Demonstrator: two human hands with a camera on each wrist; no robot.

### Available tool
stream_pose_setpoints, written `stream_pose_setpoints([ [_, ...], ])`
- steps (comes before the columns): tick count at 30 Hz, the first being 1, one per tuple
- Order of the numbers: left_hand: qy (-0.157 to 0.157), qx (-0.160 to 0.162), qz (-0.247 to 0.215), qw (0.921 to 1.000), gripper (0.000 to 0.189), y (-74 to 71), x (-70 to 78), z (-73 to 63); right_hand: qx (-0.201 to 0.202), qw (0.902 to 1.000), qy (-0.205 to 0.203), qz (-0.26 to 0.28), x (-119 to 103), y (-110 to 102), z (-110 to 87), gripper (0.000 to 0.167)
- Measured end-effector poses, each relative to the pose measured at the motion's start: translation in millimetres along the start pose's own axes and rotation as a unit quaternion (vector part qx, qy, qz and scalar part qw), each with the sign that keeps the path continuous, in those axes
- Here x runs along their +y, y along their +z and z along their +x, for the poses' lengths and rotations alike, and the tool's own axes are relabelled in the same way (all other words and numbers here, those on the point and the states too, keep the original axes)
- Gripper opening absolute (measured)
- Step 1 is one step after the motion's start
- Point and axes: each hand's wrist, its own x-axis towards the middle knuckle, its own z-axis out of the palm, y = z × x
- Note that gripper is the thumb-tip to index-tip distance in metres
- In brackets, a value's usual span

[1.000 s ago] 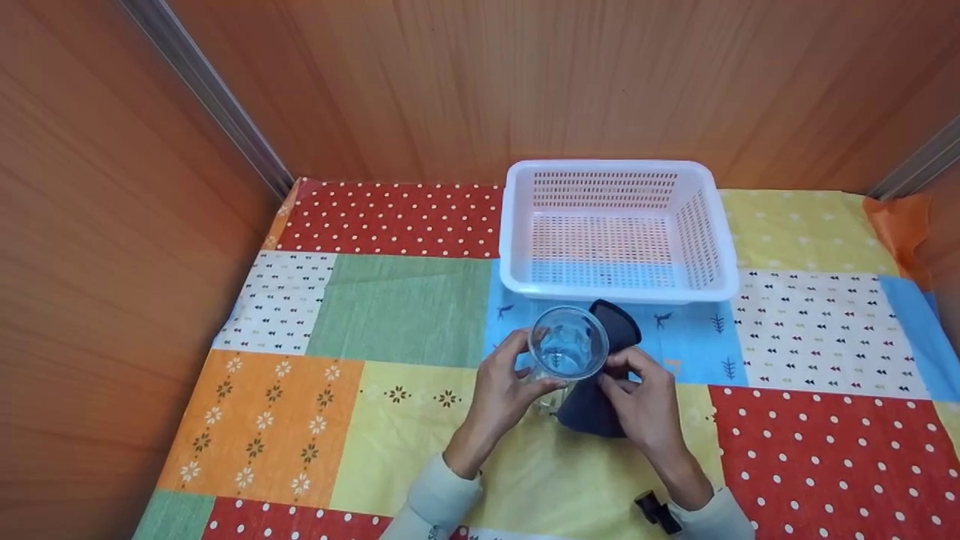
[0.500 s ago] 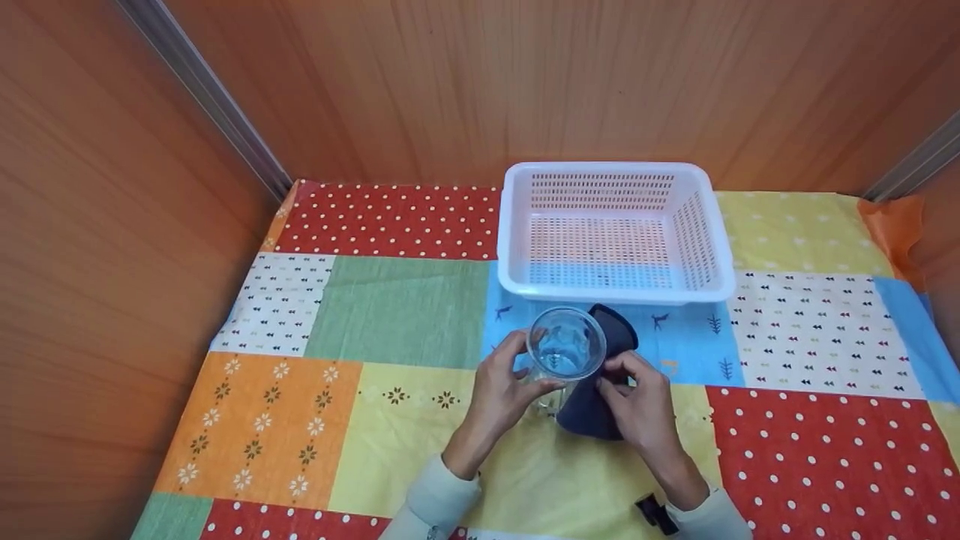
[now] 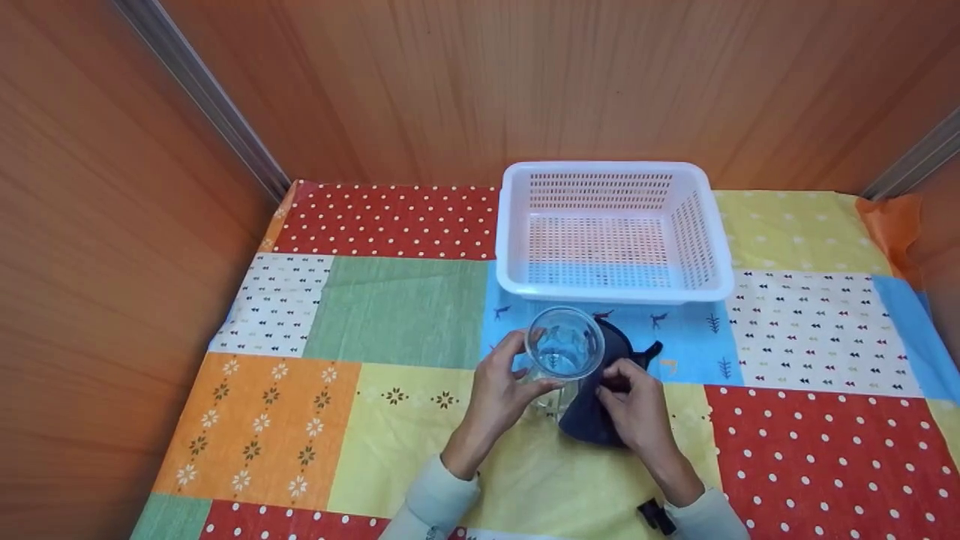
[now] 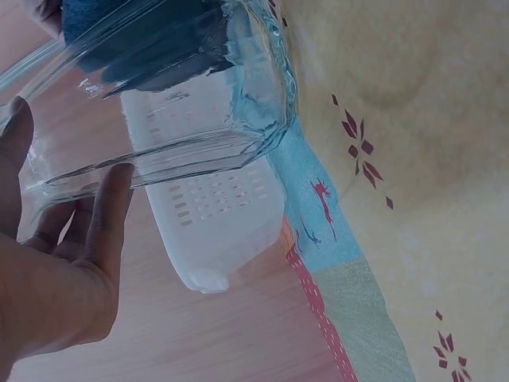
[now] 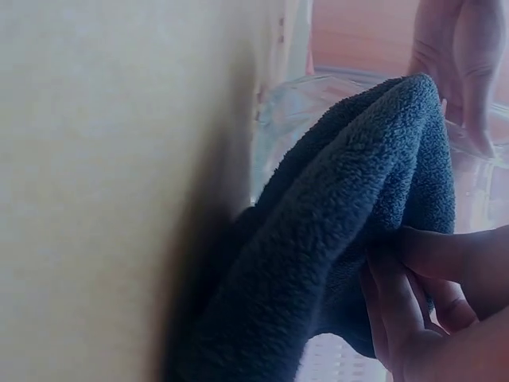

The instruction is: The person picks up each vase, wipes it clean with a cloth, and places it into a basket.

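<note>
Near the middle front of the cloth-covered table, my left hand (image 3: 499, 386) holds a clear glass (image 3: 564, 349) near its rim, thumb on one side and fingers on the other. The round mouth of the glass faces up toward the head camera. A dark blue terry cloth (image 3: 589, 424) lies along the right side of the glass, pinched between the thumb and fingers of my right hand (image 3: 641, 405). In the right wrist view the cloth (image 5: 318, 231) hangs in folds and hides part of the glass. Through the glass wall (image 4: 199, 151), the left wrist view shows the dark cloth behind.
Just beyond the hands stands a white perforated plastic basket (image 3: 615, 294). A patchwork tablecloth (image 3: 412, 307) covers the table. Wood-grain panels rise at the back (image 3: 450, 90) and left (image 3: 90, 225). A black strap piece (image 3: 656, 517) sits by the right cuff.
My right hand has moved slightly down with the cloth, whose upper part has shifted, and a dark corner now sticks out to the right. My left hand keeps the glass nearly still.
</note>
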Motion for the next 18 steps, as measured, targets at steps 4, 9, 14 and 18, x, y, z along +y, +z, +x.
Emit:
stream_pose_setpoints([
  [4, 0.000, 0.001, -0.002, 1.0000, 0.063, 0.3, -0.3, 0.2, -0.005, 1.0000, -0.001, -0.004, 7.0, 2.1, -0.1, 0.025],
  [9, 0.000, 0.004, -0.003, 1.0000, 0.063, 1.3, -1.0, 0.0, -0.013, 0.9998, 0.000, -0.014, 14.1, 3.5, -0.2, 0.026],
  [14, -0.005, 0.000, -0.007, 1.0000, 0.062, 0.4, -0.1, -0.3, -0.022, 0.9996, 0.005, -0.018, 17.7, 3.1, 0.6, 0.025],
  [18, -0.011, -0.005, -0.010, 0.9999, 0.062, -0.5, 0.8, -0.6, -0.022, 0.9994, 0.000, -0.025, 20.6, 3.8, 1.0, 0.026],
])
